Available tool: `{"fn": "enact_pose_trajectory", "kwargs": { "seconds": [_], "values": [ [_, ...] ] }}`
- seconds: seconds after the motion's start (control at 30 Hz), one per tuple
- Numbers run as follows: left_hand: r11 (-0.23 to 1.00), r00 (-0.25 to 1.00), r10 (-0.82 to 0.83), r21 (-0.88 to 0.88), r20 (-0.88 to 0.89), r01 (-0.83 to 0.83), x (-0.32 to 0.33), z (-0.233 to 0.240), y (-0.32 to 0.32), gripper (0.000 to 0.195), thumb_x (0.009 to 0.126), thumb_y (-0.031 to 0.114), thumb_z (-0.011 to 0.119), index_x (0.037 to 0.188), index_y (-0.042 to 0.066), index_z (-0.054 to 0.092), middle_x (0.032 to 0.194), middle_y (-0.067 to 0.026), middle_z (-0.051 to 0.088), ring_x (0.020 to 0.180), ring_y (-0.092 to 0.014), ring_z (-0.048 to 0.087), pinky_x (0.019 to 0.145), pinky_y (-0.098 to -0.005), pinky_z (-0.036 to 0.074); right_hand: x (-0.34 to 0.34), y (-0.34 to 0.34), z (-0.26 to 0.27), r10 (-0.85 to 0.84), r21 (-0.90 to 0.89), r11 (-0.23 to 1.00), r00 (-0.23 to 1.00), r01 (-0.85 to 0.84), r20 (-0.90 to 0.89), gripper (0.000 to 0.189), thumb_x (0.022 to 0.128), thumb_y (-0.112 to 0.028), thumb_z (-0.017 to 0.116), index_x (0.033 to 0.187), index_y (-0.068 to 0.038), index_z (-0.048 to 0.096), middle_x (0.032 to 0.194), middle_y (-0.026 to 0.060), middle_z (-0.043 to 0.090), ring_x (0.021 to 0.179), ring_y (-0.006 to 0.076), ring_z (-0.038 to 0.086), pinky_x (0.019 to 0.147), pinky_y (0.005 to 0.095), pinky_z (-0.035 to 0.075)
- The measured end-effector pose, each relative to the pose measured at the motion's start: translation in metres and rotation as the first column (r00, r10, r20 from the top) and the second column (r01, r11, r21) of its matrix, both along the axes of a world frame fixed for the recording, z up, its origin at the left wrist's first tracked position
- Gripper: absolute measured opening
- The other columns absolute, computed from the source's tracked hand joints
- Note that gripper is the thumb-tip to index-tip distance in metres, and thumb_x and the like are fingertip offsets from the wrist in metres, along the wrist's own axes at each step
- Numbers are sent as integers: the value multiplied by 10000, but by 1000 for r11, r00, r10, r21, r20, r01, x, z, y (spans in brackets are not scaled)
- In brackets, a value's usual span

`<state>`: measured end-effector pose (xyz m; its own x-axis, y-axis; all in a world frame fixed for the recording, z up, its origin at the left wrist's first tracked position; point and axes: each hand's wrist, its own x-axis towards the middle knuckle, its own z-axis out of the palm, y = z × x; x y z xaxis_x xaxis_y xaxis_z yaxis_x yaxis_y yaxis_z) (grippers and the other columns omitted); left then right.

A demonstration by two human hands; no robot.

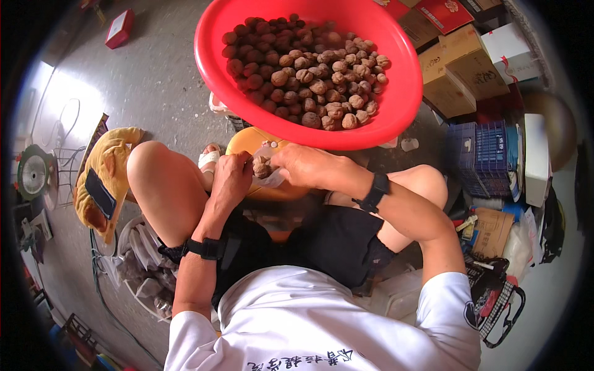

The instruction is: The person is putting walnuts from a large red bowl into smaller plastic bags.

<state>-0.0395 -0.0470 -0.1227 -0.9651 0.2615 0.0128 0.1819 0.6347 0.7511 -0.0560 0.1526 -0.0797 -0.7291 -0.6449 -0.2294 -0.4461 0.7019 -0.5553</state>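
Observation:
A small clear plastic bag [270, 180] with walnuts [262, 168] in it is held between my hands, above a yellow stool [241, 141]. My left hand [232, 172] pinches the bag's left edge with bent fingers. From the other side, my right hand [301, 166] grips the bag, its fingertips partly hidden behind the plastic. Just beyond my hands stands a large red plastic basin [306, 139], tilted in view. A broad heap of whole brown walnuts [304, 76] lies in it, the far left part in shadow.
By my left knee, a phone [100, 194] rests on a yellow plush cushion [121, 143]. Below it is a round container of filled plastic bags [144, 273]. A fan [33, 175] stands far left. Cardboard boxes [464, 69] and a blue plastic crate [482, 160] are stacked right.

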Motion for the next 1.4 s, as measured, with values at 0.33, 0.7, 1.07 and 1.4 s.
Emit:
{"fn": "enact_pose_trajectory", "kwargs": {
  "seconds": [0.33, 0.7, 1.07, 1.4],
  "values": [
    [1000, 1000, 5, -24, 7, -5, -1, -6, 1, 115, 790, 75, 611, 853, -6, 664, 705, -221, 625, 693, -386, 622, 624, -437, 484, -94, 26, 86, -260, -406, 859, 950, 310, 175, 126, 863, -106, 600, 908, -7, 664, 744, 22, 638, 553, 55, 543, 473, 210, 429],
    [998, 1000, 8, 64, -17, -7, -2, -6, -1, 137, 799, 85, 613, 864, -18, 676, 700, -203, 639, 704, -373, 627, 650, -430, 465, -156, 76, 7, 13, 102, 995, 963, 15, -269, 654, 726, -78, 704, 1338, -102, 474, 1204, 178, 534, 1101, 275, 528, 852, 370, 465],
    [1000, 1000, 7, 7, 15, -7, -3, -18, -5, 165, 847, 93, 604, 936, -26, 676, 639, -194, 587, 552, -250, 594, 543, -364, 473, -129, 67, 28, -203, -15, 979, 974, 203, -99, 365, 698, -175, 721, 1009, 6, 659, 830, 131, 635, 717, 215, 614, 664, 347, 493],
    [998, 996, -16, -56, -93, 10, -4, -20, -5, 182, 872, 111, 582, 953, -27, 669, 633, -211, 587, 531, -279, 596, 557, -361, 474, -10, 32, 92, -60, -439, 827, 831, 352, 553, 338, 906, -185, 595, 1205, -28, 582, 957, 36, 646, 814, 92, 631, 688, 225, 533]
  ]
}}
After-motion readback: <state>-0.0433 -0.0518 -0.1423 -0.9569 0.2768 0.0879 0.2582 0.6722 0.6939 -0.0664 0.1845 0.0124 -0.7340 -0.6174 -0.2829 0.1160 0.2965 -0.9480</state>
